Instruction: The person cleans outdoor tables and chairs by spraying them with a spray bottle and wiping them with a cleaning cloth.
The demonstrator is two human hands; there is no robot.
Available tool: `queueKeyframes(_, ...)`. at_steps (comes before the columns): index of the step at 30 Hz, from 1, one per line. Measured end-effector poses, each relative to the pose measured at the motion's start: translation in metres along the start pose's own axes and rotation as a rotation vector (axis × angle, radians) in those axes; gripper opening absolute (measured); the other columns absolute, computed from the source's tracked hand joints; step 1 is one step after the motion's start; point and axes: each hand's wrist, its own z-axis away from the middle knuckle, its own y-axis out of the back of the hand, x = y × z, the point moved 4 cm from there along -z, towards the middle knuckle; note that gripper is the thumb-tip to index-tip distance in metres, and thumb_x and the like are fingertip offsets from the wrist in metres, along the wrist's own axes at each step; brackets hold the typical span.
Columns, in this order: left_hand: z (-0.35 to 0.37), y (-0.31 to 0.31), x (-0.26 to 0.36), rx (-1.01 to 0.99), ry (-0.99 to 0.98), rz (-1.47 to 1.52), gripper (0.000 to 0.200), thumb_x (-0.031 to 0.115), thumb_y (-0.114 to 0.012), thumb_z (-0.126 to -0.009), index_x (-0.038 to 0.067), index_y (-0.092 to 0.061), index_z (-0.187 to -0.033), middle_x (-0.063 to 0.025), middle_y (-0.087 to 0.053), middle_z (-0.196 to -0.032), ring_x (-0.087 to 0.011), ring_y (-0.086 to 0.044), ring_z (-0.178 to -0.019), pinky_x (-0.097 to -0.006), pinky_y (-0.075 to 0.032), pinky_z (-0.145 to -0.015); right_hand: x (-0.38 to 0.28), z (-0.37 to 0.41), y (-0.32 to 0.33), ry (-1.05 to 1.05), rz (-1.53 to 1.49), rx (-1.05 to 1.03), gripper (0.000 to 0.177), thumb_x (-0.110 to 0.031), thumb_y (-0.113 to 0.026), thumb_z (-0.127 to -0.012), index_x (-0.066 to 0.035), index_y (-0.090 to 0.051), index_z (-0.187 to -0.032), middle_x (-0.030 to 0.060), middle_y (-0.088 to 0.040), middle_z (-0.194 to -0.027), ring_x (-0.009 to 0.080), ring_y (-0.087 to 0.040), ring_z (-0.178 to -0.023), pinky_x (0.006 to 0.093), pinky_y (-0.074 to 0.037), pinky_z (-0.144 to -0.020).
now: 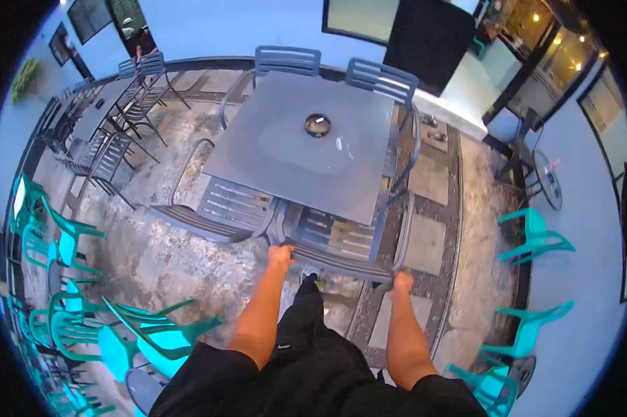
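Observation:
A dark grey slatted armchair [342,263] stands right in front of me, its seat partly under the square grey table [278,146]. My left hand [280,256] is closed around the left end of its backrest. At the right end of the same backrest, my right hand [402,281] is closed too. Just left of this chair is a matching armchair [237,203], also facing the table. On the tabletop sits a round dark ashtray [317,125], with a wet-looking shiny patch near it.
Two more grey chairs [287,61] stand at the table's far side. Turquoise plastic chairs [105,340] crowd the left, and others [536,240] line the right wall. Further off on the left is a long table [94,118] with dark chairs. The floor is stone with paving slabs [424,250].

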Motion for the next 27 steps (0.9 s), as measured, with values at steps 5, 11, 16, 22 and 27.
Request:
queueKeyframes(5, 0.007, 0.005, 0.003, 0.014, -0.027, -0.062, 0.041, 0.009, -0.075, -0.078, -0.013, -0.058, -0.107, -0.0227, -0.064, -0.106, -0.0303, -0.067, -0.082, -0.0378, -0.059, -0.055, -0.020, 0.007, 0.004, -0.093, 0.227, 0.024, 0.031, -0.015, -0.064, -0.075, 0.001, -0.070, -0.101, 0.0258, -0.068, -0.110, 0.0416, -0.065, -0.107, 0.0483, -0.052, -0.089)
queueKeyframes(11, -0.003, 0.013, 0.006, -0.132, 0.044, -0.123, 0.046, 0.011, -0.073, -0.083, -0.004, -0.054, -0.122, -0.0205, -0.061, -0.115, -0.0304, -0.066, -0.090, -0.0411, -0.060, -0.061, 0.000, 0.014, 0.003, -0.076, 0.245, 0.113, 0.037, -0.014, -0.065, -0.074, 0.005, -0.068, -0.105, 0.0258, -0.069, -0.108, 0.0406, -0.066, -0.103, 0.0481, -0.052, -0.083)
queueKeyframes(16, 0.069, 0.048, 0.020, -0.403, -0.054, 0.007, 0.077, 0.029, -0.070, -0.091, 0.009, -0.025, -0.150, -0.0177, -0.061, -0.120, -0.0276, -0.066, -0.092, -0.0448, -0.058, -0.071, 0.014, 0.009, 0.005, -0.049, 0.324, 0.037, 0.038, -0.014, -0.064, -0.078, 0.007, -0.067, -0.110, 0.0258, -0.068, -0.110, 0.0401, -0.066, -0.106, 0.0469, -0.052, -0.083)
queueKeyframes(22, 0.080, 0.234, -0.104, -0.798, -0.506, -0.544, 0.047, 0.028, -0.060, -0.093, 0.011, -0.052, -0.136, -0.0123, -0.064, -0.124, -0.0286, -0.061, -0.111, -0.0440, -0.049, -0.091, 0.014, 0.040, 0.066, 0.375, 0.031, 0.092, 0.038, -0.026, -0.067, -0.085, 0.003, -0.067, -0.110, 0.0218, -0.069, -0.110, 0.0358, -0.067, -0.095, 0.0424, -0.050, -0.089)
queueKeyframes(27, 0.103, 0.374, -0.171, -0.279, 0.159, -0.674, 0.042, 0.028, -0.060, -0.093, 0.009, -0.056, -0.131, -0.0116, -0.065, -0.119, -0.0274, -0.062, -0.108, -0.0431, -0.050, -0.089, 0.047, 0.096, 0.123, 0.222, -0.316, -0.047, 0.031, -0.012, -0.063, -0.082, 0.001, -0.064, -0.111, 0.0129, -0.067, -0.099, 0.0252, -0.065, -0.086, 0.0394, -0.054, -0.076)
